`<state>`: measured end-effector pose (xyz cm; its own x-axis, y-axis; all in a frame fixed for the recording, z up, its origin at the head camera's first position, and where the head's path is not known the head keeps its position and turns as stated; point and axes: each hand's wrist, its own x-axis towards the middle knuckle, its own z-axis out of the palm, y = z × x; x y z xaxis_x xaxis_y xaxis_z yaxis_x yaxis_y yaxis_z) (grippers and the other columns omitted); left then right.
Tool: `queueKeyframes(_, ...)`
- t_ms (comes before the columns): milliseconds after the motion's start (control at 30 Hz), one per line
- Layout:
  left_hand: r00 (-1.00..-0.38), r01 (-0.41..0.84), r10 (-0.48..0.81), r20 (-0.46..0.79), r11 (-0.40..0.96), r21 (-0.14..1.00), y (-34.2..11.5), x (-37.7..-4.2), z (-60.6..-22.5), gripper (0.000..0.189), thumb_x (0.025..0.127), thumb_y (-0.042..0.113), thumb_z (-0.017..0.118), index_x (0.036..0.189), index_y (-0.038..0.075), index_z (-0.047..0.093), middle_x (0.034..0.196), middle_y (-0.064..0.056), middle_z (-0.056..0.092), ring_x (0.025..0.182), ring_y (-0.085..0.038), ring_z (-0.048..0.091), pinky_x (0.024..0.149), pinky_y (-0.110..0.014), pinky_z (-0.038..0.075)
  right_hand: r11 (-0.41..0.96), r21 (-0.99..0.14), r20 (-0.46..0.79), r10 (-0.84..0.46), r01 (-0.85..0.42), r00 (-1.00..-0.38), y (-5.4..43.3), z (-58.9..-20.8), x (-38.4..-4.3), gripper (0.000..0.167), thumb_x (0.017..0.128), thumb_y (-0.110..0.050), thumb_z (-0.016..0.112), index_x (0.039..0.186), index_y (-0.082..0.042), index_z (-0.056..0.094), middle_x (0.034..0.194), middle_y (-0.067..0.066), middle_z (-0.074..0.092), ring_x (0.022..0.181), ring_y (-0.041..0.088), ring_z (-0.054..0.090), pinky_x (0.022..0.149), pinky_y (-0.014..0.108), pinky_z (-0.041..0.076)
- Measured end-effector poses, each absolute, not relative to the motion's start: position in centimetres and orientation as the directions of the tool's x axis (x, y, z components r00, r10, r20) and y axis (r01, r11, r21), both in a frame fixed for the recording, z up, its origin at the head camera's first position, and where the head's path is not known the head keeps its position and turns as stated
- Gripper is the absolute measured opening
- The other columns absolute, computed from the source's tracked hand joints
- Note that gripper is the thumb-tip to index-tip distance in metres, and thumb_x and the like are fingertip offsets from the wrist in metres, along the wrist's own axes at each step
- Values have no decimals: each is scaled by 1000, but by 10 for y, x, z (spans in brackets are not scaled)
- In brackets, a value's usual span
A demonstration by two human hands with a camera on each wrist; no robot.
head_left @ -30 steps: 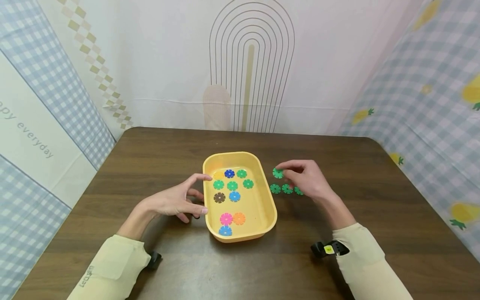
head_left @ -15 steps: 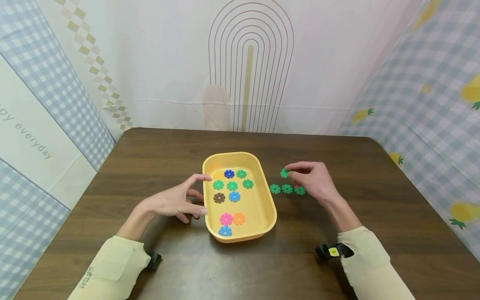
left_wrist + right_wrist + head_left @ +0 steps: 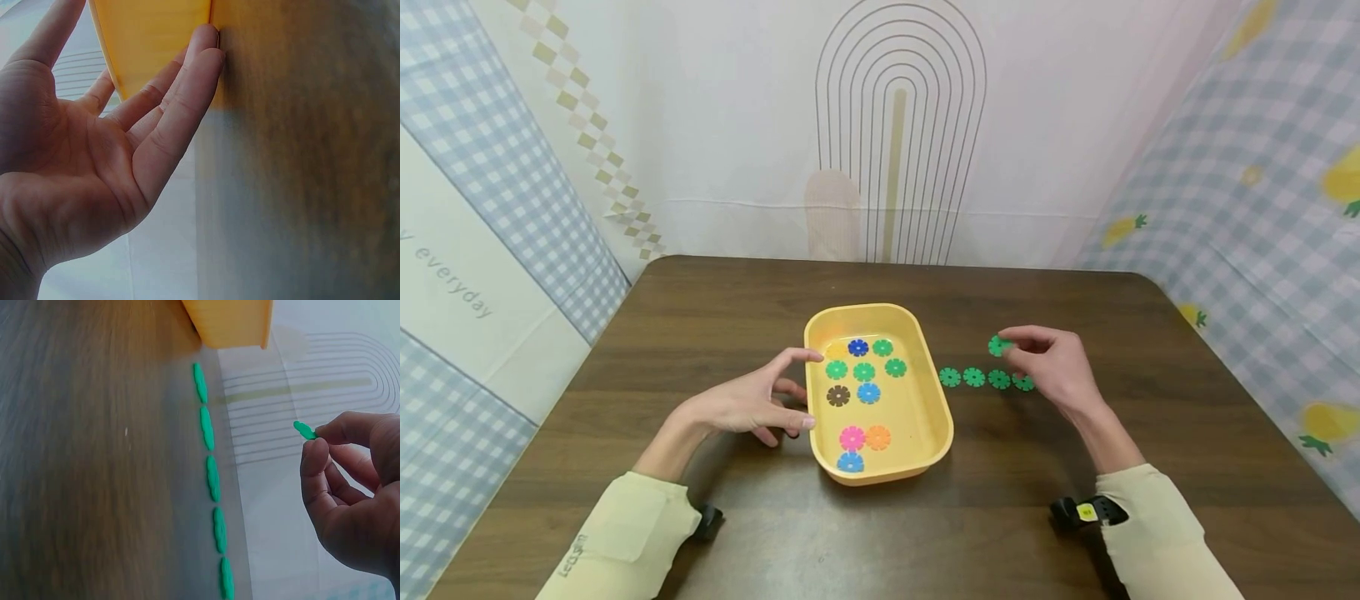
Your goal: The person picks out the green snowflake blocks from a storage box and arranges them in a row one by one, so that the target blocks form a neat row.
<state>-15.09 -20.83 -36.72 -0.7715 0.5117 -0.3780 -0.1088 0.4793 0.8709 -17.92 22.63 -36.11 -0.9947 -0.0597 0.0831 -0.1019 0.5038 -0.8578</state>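
My right hand (image 3: 1054,367) pinches a green notched plastic disc (image 3: 998,346) between thumb and fingertips, held up above the table. Below it runs a row of several matching green discs (image 3: 973,377), laid roughly edge to edge; the hand partly covers the right end of this row. In the right wrist view the pinched green disc (image 3: 304,430) is seen nearly edge-on. My left hand (image 3: 752,400) touches the left side of a yellow tray (image 3: 938,400). Its thumb and index finger reach the rim, and the other fingers lie fairly straight against the outer wall.
Inside the tray lie several notched discs, among them a pink disc (image 3: 852,438), an orange disc (image 3: 878,437), a brown disc (image 3: 838,395) and a dark blue disc (image 3: 858,347). The brown wooden table (image 3: 715,292) ends at a patterned cloth backdrop (image 3: 722,125).
My right hand has moved to the right along the row, carrying the pinched green disc, and more of the row shows. The left hand and tray stay put.
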Motion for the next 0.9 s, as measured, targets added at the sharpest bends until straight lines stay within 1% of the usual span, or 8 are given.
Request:
queueKeyframes(200,-773,-103,511,-376,484,869,-209,-151,-367,86,96,29,81,159,30,22,146,-25,54,95,-29,72,78,-47,63,482,-872,76,-50,-91,-996,241,-363,-177,36,99,-15,73,132,-2,71,87,-5,64,71,17,64,64,32,55)
queueKeyframes(500,-768,-103,519,-376,479,872,-209,-151,-368,88,96,31,81,160,30,21,147,-26,53,96,-29,72,78,-47,63,456,-886,80,-19,-80,-997,256,-367,-173,38,99,-12,72,134,1,68,85,-9,63,70,15,65,66,30,59)
queueKeyframes(667,-767,-102,521,-374,477,873,-209,-151,-368,88,95,31,81,160,29,21,147,-26,53,96,-29,72,78,-47,63,459,-884,101,13,-84,-995,265,-369,-169,37,99,-11,72,133,3,67,85,-11,64,67,14,65,65,29,59)
queueKeyframes(900,-770,-99,517,-374,482,871,-208,-151,-368,87,96,30,81,159,30,21,147,-26,53,96,-29,71,78,-47,63,418,-905,108,56,-75,-993,279,-370,-168,33,98,-8,73,129,2,68,83,-13,70,64,11,65,64,30,60)
